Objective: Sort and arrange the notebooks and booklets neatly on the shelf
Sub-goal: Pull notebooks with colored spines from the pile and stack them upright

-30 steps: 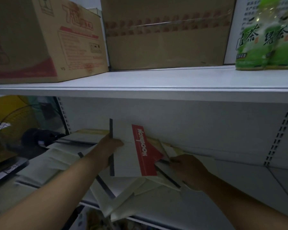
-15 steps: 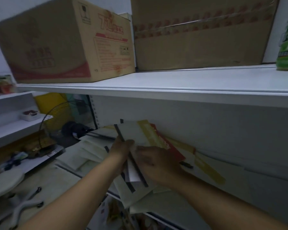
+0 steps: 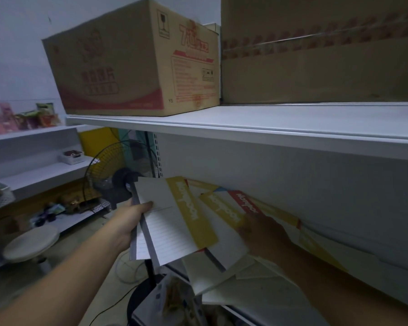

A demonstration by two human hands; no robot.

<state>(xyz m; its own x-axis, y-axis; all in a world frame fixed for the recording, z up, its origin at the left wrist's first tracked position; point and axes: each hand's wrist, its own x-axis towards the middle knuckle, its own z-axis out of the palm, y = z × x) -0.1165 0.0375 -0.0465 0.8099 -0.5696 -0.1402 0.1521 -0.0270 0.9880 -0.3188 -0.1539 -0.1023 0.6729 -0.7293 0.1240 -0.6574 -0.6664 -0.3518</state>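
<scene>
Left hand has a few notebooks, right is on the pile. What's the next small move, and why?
Probably draw the yellow-banded notebook under the right hand out and add it to the stack the left hand grips: its band matches the stack's top cover, and the pile on the shelf lies fanned and crooked.

Your left notebook [image 3: 174, 222] is white with fine grey ruled lines, a grey spine strip and a yellow band lettered in white. The middle notebook [image 3: 224, 210] has the same yellow band. The red notebook [image 3: 247, 203], to its right, has a red band lettered in white. The left box [image 3: 118, 64] is brown with red print, and the right box [image 3: 316, 67] is brown with faded red marks. The shelf [image 3: 292, 128] is white and the fan [image 3: 118, 182] black.
</scene>
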